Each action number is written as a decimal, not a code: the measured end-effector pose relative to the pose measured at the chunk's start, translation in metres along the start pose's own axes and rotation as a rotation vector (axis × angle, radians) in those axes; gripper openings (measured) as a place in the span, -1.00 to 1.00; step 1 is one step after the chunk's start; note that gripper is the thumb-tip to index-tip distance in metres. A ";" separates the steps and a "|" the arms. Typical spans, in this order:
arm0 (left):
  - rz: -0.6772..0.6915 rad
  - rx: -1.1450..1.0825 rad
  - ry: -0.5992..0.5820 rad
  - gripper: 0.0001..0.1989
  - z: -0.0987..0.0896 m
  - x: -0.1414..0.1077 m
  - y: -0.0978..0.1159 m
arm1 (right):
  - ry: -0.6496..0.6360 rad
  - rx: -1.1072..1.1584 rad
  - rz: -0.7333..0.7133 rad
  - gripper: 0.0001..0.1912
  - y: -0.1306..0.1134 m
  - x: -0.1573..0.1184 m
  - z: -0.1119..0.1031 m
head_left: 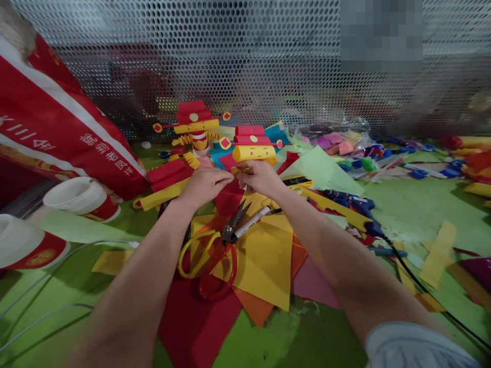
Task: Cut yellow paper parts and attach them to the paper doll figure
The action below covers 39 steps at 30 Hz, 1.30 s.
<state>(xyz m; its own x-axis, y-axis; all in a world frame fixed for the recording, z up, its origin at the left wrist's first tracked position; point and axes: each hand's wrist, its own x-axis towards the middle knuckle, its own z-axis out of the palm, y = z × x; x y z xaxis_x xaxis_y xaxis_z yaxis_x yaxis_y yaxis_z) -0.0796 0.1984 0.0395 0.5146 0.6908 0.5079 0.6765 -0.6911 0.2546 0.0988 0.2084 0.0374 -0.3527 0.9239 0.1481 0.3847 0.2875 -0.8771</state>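
Just in front of the paper figure with a yellow face and red hat (253,152), the left hand (203,185) and right hand (259,177) meet at their fingertips. The right hand's thumb and fingers are closed on a small yellow piece (236,172), its shape too small to tell; the left hand's thumb and forefinger are together beside it, though whether they grip it too cannot be told. Beyond the left hand stands a second paper figure (197,125), also red-hatted, with folded yellow arms. Nearer the wearer than the grip, scissors (229,232) with one yellow and one red handle loop lie with blades parted, beside a white marker (252,223), over yellow sheets (268,255) and a red sheet (199,317). Right of the grip, past the right forearm, is a dark blue glue gun (356,204) with a black cord; farther out lie colorful packets (341,143). Left of the grip, white-and-red cups (79,197) sit below a large red bag (65,107), all on the green tabletop (402,202). Behind everything rises a perforated metal panel (245,61).
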 end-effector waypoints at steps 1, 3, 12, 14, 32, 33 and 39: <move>0.002 0.014 -0.008 -0.79 0.000 0.000 0.000 | 0.003 -0.002 -0.002 -0.83 0.000 0.000 0.000; 0.000 0.051 -0.023 -0.79 0.000 -0.001 0.000 | 0.011 -0.008 0.001 -0.82 0.000 0.000 0.000; 0.015 0.200 -0.027 -0.76 0.001 -0.001 0.003 | 0.025 -0.026 0.014 -0.82 0.001 0.000 0.001; 0.011 0.213 -0.043 -0.77 0.001 -0.001 0.004 | 0.025 -0.033 0.018 -0.81 0.001 0.000 0.001; 0.057 0.302 -0.062 -0.72 0.003 -0.001 0.003 | 0.059 -0.144 -0.014 -0.82 -0.003 -0.002 0.001; 0.044 0.294 -0.056 -0.72 0.003 -0.001 0.004 | 0.060 -0.149 -0.020 -0.82 -0.003 -0.002 0.001; -0.013 0.214 -0.034 -0.74 0.003 0.000 0.005 | 0.079 -0.220 -0.044 -0.79 -0.004 -0.003 0.002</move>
<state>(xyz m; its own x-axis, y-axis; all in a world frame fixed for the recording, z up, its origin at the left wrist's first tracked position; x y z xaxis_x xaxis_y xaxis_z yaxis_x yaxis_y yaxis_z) -0.0743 0.1957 0.0387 0.5204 0.7087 0.4764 0.7777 -0.6238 0.0784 0.0964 0.2036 0.0395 -0.3087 0.9236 0.2274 0.5497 0.3683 -0.7498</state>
